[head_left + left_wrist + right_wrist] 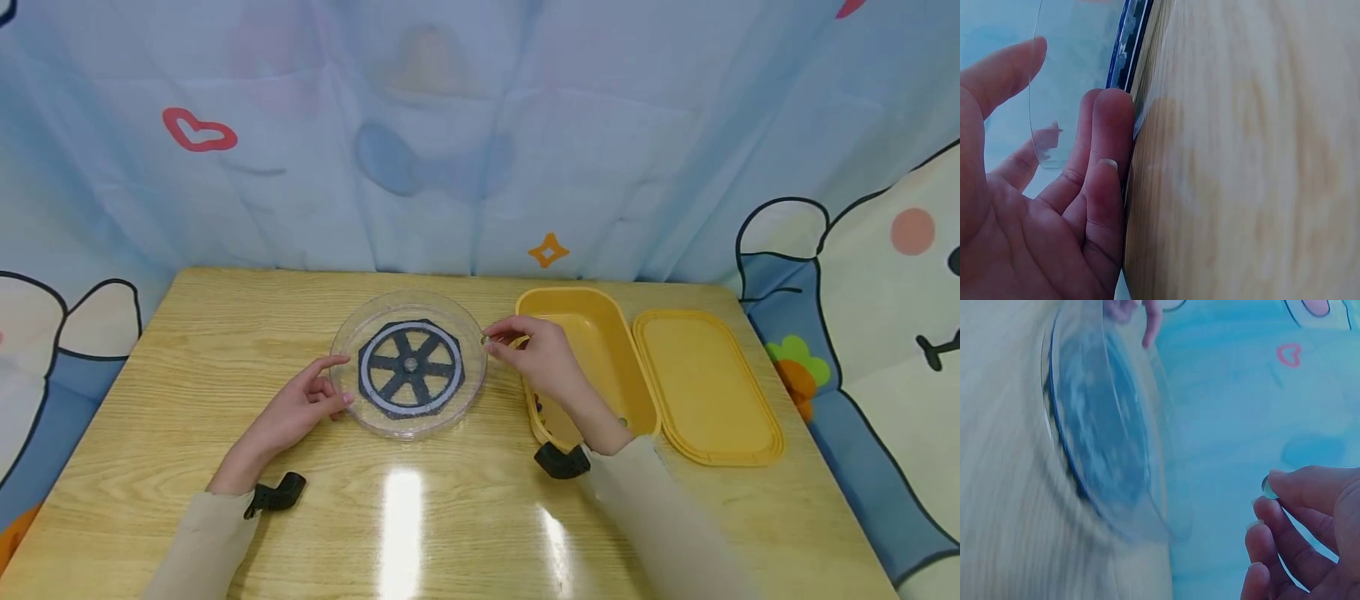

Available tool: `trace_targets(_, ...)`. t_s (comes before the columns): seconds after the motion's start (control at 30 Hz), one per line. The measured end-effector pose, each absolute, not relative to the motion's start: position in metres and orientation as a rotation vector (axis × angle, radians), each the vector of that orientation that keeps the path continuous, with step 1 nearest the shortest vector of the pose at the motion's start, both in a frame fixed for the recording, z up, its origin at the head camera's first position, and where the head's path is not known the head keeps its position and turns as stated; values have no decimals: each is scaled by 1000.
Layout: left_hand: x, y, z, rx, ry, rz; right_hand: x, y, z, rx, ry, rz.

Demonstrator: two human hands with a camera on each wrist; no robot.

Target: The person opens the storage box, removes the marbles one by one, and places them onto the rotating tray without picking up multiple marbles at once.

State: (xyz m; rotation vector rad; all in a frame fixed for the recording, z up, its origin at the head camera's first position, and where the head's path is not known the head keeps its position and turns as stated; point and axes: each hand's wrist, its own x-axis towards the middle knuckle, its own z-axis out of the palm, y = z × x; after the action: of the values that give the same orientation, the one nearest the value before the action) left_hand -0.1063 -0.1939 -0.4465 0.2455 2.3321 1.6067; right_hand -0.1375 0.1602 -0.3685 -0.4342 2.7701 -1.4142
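A clear round dish (408,303) with a raised wall sits on the wooden table, a dark spoked wheel shape with a pale ring (372,364) showing through its middle. My left hand (291,410) holds the near left of its rim, thumb and index finger at the edge. In the left wrist view the other fingers (1112,119) are bent low against the outside of the dish, close to the tabletop. Just off the dish's right rim, my right hand (546,357) pinches a small greenish glass marble (1269,487) between thumb and index finger.
To the right of the dish stands an open yellow box (600,371), partly behind my right forearm, with a few small marbles (537,404) inside. Its yellow lid (708,387) lies flat beside it. A blue patterned curtain (450,208) hangs behind the table.
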Motion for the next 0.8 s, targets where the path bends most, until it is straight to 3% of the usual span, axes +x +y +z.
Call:
trace_targets(0.33,-106,-193,-444,242,2330,1606,-127,125,-383,-446,2647,-1492)
trace_targets(0.8,-106,-194,-444,243,2336,1603,-125,120,-386,-419,2657,-1484)
